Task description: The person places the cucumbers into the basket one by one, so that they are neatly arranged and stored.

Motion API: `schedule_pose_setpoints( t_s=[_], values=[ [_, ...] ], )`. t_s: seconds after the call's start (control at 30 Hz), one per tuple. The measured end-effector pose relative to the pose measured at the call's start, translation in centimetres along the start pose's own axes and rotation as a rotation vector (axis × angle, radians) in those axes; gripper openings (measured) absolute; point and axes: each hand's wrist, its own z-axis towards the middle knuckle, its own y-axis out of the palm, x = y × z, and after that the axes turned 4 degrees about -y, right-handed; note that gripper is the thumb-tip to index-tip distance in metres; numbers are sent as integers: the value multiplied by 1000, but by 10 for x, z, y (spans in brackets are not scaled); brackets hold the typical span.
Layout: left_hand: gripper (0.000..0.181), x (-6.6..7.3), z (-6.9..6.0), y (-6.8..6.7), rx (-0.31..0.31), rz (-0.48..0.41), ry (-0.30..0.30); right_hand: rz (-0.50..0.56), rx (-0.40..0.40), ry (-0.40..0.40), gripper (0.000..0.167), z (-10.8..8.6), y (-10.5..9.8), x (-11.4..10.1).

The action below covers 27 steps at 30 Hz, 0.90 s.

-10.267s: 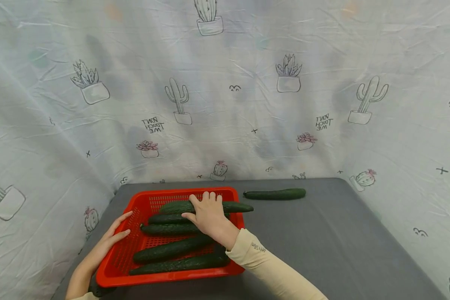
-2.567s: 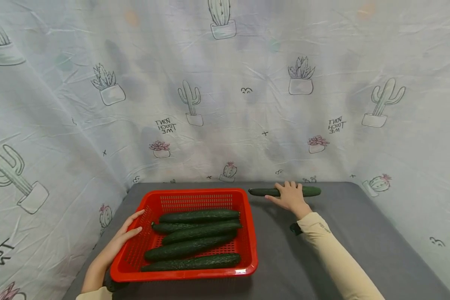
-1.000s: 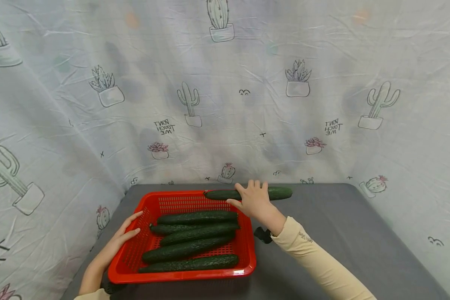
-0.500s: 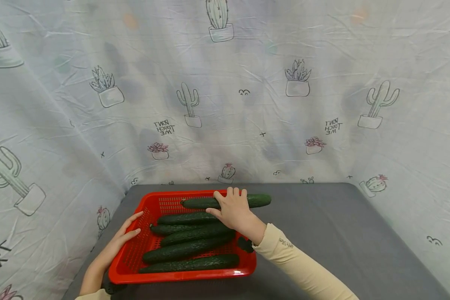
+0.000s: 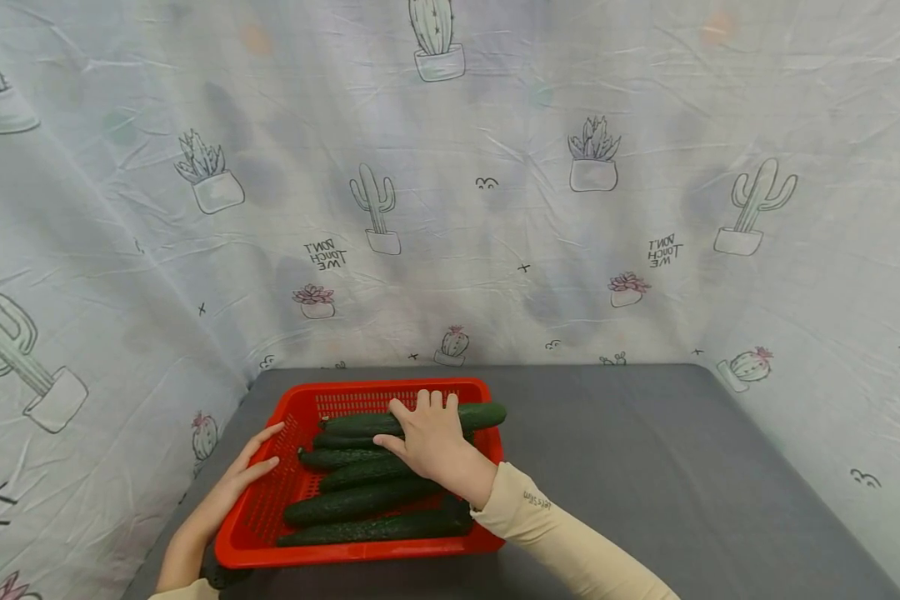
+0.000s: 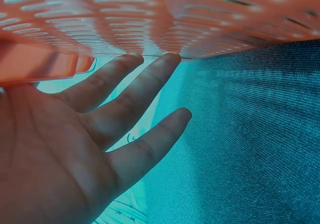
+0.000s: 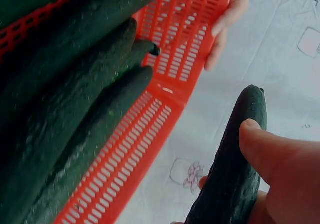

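Observation:
In the head view, my right hand (image 5: 437,440) grips a dark green cucumber (image 5: 483,415) over the back part of the red plastic basket (image 5: 360,551). The cucumber's right end reaches past the basket's right rim. The right wrist view shows the thumb (image 7: 260,139) along this cucumber (image 7: 232,169). Several other cucumbers (image 5: 352,501) lie side by side in the basket, partly hidden by the right hand and arm. My left hand (image 5: 228,487) holds the basket's left side, two digits over the rim. Its other fingers (image 6: 145,97) are extended against the outer wall in the left wrist view.
A grey cloth-covered table (image 5: 630,467) stretches to the right of the basket. White curtains (image 5: 525,200) printed with cacti hang behind and at both sides. Under the left wrist is a dark object (image 5: 225,575), mostly hidden.
My right hand picked up the cucumber lying at the back right of the table and carried it left and down over the basket. The left hand stays at the basket's left side.

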Motion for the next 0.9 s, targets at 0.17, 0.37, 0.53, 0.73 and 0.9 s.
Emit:
schedule_pose_setpoints(
  t_s=[0.17, 0.37, 0.53, 0.73, 0.9],
  values=[
    [56, 0, -1, 1, 6, -1, 10, 2, -3, -18, 55, -1, 5, -12],
    [56, 1, -3, 2, 10, 6, 11, -22, -4, -37, 53, 0, 12, -22],
    [56, 3, -5, 3, 10, 9, -5, -34, -43, -37, 52, 2, 15, -27],
    [55, 3, -8, 4, 9, 4, -8, -45, -112, -22, 53, 7, 21, -32],
    [55, 2, -9, 6, 11, 7, 8, -38, -166, -12, 52, 9, 30, -34]
  ],
)
